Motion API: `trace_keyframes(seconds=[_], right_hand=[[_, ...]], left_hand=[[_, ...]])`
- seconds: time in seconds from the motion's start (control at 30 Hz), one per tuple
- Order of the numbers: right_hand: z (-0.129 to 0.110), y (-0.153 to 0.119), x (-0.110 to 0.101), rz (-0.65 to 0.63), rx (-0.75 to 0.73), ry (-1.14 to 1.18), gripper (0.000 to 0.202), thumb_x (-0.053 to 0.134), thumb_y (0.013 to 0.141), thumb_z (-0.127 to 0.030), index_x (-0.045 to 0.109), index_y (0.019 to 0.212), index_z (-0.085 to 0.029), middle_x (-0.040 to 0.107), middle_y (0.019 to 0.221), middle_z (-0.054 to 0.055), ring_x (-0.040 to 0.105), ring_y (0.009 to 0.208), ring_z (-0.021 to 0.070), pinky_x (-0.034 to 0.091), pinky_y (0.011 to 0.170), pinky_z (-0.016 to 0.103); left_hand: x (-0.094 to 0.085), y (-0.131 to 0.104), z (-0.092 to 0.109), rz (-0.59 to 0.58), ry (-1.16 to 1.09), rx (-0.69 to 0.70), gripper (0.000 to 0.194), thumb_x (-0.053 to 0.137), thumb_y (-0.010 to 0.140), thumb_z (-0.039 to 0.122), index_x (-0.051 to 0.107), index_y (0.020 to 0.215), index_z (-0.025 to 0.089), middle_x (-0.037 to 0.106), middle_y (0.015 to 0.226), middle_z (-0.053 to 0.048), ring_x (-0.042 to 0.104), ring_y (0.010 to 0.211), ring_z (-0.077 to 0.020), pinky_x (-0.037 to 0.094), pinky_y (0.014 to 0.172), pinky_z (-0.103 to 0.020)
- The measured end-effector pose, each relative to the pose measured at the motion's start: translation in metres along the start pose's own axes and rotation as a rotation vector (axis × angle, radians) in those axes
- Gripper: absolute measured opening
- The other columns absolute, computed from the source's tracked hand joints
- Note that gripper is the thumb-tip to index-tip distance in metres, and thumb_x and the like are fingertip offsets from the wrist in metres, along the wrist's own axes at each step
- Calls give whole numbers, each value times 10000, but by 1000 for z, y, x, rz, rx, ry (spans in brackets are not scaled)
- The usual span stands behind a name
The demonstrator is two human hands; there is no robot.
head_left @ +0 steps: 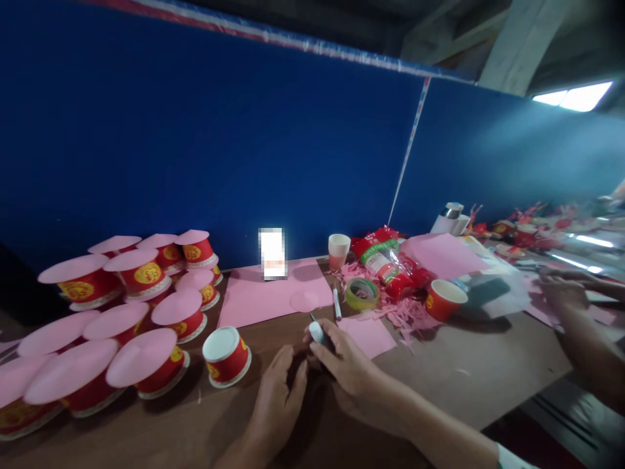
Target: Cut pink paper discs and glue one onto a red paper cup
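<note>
My right hand (344, 361) is closed around a small object with a rounded white end (316, 331) and a thin dark tip; its kind is unclear. Close beside it, my left hand (280, 394) is low over the table with thumb and fingers apart and nothing visible in it. An upside-down red paper cup (229, 368) with a white base stands left of that hand. Beyond the hands lie a pink paper square (368, 337), a white marker-like stick (336, 304) and a large pink sheet (249, 296) with a pink paper disc (305, 300) on it.
Several upturned red cups topped with pink paper cones (141, 357) crowd the left side. Behind my right hand are a tape roll (362, 294), pink paper shreds (407, 316), a red package (385, 257) and an orange-red cup (442, 303). Another person's arm (583, 326) reaches in at right.
</note>
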State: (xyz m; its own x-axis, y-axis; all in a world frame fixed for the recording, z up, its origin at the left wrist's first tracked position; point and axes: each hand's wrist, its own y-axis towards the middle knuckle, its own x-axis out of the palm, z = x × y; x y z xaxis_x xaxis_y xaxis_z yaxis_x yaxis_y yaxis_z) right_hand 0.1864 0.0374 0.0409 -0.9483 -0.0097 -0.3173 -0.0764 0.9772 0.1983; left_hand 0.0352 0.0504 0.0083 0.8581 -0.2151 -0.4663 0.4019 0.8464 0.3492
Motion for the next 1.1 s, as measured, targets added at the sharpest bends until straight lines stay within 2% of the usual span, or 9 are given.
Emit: trace_keyframes(seconds=[0.2,0.47,0.63,0.73,0.8,0.9,1.0,1.1], right_hand=[[-1,15,11,-60,-8,157,121,492,807,-204,526,924,-201,566,839,-1,522,777,145,421,712,251],[30,26,22,12,96,518,267,575,786,-343,528,1013,-211,611,922,34,572,867,176,431,797,320],[31,27,23,2,214,861,270,593,771,-383,536,962,-201,649,932,53,598,879,192,444,784,352],[30,26,23,18,266,991,305,628,737,-403,547,934,-185,662,944,73,601,900,208,447,781,370],[30,26,23,23,262,1019,323,658,711,-394,552,928,-180,665,954,78,603,909,209,436,805,377],[30,26,22,12,239,1003,288,669,710,-361,553,909,-187,660,988,72,596,933,198,417,844,366],[28,24,23,-15,232,965,266,656,720,-360,547,899,-195,645,1024,69,595,919,197,436,809,352],[27,23,25,-62,222,926,262,635,739,-363,534,915,-197,631,1047,71,599,888,190,447,761,332]], left_hand=[[-2,3,-7,143,-25,-48,259,433,836,231,490,1082,174,532,1089,-110,523,1010,-210,447,865,-393],[0,3,-13,173,-11,-37,266,454,829,251,485,1083,178,523,1119,-110,515,1042,-212,437,893,-394],[3,3,-16,171,-130,-71,272,427,852,262,444,1114,193,507,1154,-101,503,1071,-195,427,913,-375],[3,4,-17,231,-184,-84,294,424,852,290,438,1130,194,514,1149,-102,519,1058,-198,447,889,-370],[1,4,-16,261,-168,-98,292,443,839,313,467,1102,188,530,1125,-101,531,1042,-207,462,862,-366],[0,5,-13,211,-151,-153,287,486,811,334,508,1051,177,574,1069,-97,558,994,-215,476,830,-364],[-1,7,-10,135,-151,-182,311,553,763,325,530,1036,178,617,1020,-79,590,934,-209,481,814,-355],[-1,9,-9,124,-157,-188,305,581,736,301,552,1015,181,639,996,-64,602,911,-209,486,795,-345]])
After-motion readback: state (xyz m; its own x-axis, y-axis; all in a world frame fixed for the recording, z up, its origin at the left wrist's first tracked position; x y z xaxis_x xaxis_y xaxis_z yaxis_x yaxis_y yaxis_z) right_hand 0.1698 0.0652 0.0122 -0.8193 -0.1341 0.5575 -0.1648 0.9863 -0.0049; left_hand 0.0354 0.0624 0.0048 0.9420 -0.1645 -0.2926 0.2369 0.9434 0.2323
